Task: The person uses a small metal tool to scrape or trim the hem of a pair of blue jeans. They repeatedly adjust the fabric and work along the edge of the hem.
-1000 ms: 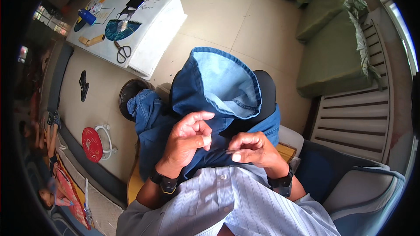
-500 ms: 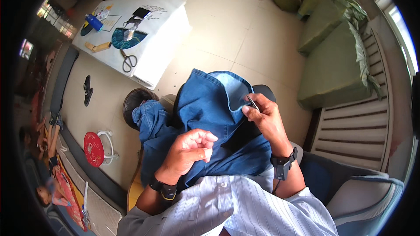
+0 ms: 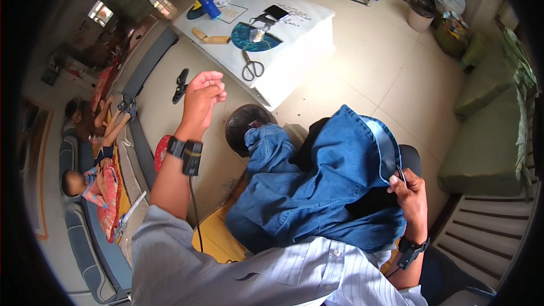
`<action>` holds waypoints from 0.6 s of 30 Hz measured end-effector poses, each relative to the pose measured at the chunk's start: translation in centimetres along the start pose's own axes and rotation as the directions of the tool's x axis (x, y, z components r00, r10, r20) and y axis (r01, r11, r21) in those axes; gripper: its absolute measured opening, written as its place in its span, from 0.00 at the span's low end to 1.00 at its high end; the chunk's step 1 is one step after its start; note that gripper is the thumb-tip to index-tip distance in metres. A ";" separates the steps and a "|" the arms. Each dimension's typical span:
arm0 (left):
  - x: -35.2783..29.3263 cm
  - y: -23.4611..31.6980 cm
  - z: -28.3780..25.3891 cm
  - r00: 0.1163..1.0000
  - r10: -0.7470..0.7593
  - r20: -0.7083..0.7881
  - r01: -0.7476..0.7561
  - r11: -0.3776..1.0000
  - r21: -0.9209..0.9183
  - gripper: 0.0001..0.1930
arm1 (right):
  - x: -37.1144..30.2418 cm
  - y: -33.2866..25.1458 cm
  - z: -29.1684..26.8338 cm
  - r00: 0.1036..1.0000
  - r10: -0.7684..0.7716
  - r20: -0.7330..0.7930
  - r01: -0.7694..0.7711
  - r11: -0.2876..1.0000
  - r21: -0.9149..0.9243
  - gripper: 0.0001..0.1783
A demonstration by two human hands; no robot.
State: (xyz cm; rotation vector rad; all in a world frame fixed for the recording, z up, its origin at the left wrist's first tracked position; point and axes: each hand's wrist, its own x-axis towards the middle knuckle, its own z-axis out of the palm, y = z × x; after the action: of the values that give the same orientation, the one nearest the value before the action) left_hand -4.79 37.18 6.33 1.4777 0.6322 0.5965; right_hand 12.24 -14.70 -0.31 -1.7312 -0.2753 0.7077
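Blue jeans [image 3: 317,187] lie across my lap, with one opening and its pale inside turned to the right. My right hand [image 3: 412,198] is closed at that opening's edge, thumb against the denim. Out of its fingers sticks a slim dark metal tool [image 3: 401,174], whose kind I cannot make out. My left hand [image 3: 203,99] is raised away from the cloth, out over the floor to the left. Its fingers are curled in with thumb and fingertips together. Whatever they pinch, if anything, is too small to tell.
A black waste bin [image 3: 233,136] stands left of my knees. Ahead, a white-covered table [image 3: 306,45] bears black-handled scissors [image 3: 253,67], a blue bottle [image 3: 209,7] and other things. A person [image 3: 93,187] sits on the sofa at far left. Green-covered furniture [image 3: 481,147] stands right.
My left hand has swung from over the jeans out to the left, above the floor. The view has turned left. My right hand still holds the tool at the denim edge.
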 end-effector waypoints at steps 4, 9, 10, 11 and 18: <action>3.9 -2.6 -3.4 0.989 -0.055 -0.140 0.077 0.984 0.160 0.15 | 0.0 0.0 0.1 1.000 0.003 -0.015 -0.003 1.000 0.018 0.13; 5.9 -7.3 -6.7 0.998 -0.061 -0.010 0.052 0.758 0.651 0.24 | 0.1 0.3 0.4 0.994 0.063 -0.092 -0.060 0.998 0.036 0.10; 5.6 -8.4 -6.0 0.999 -0.036 -0.009 0.025 0.491 0.871 0.27 | 0.2 0.9 0.3 0.994 0.020 -0.103 -0.018 1.000 0.022 0.08; 5.1 -9.6 -5.3 1.000 -0.007 0.004 -0.002 0.162 0.987 0.30 | 0.6 1.5 0.6 0.993 -0.023 -0.112 0.024 1.000 0.008 0.07; -1.9 -5.1 11.0 0.915 0.226 0.334 -0.393 0.686 0.612 0.19 | -1.7 2.0 4.7 0.980 -0.194 -0.038 0.192 0.980 -0.060 0.09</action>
State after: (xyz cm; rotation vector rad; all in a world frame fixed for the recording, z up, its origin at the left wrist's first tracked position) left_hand 1.55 28.05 1.26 2.3449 0.4169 0.4533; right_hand 7.77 -12.46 -2.26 -1.7434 -0.4301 0.5238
